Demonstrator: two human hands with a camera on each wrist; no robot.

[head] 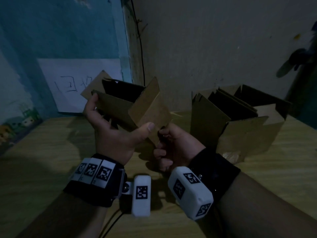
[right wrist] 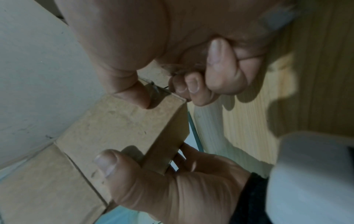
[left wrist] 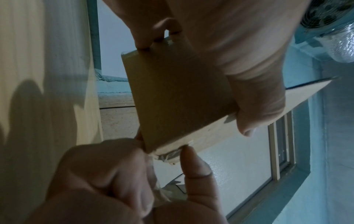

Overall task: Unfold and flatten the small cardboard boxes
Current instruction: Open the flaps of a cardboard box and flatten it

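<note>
I hold a small brown cardboard box [head: 120, 102] in the air above the wooden table [head: 42, 160], its open dark mouth facing up and its flaps spread. My left hand [head: 118, 134] grips it from below, thumb pressed on a flap [head: 151, 109] and fingers round the far side. My right hand [head: 163, 134] is just under the box's lower corner and pinches a strip of clear tape [left wrist: 156, 168] that peels from that corner. In the right wrist view, the right thumb [right wrist: 132, 97] presses the box [right wrist: 118, 125] beside the tape end.
A larger open cardboard box [head: 211, 121] stands on the table at the right, with several flattened pieces [head: 231, 102] upright inside it. A white paper sheet [head: 77, 74] hangs on the blue wall behind. A black cable [head: 140, 48] runs down the corner.
</note>
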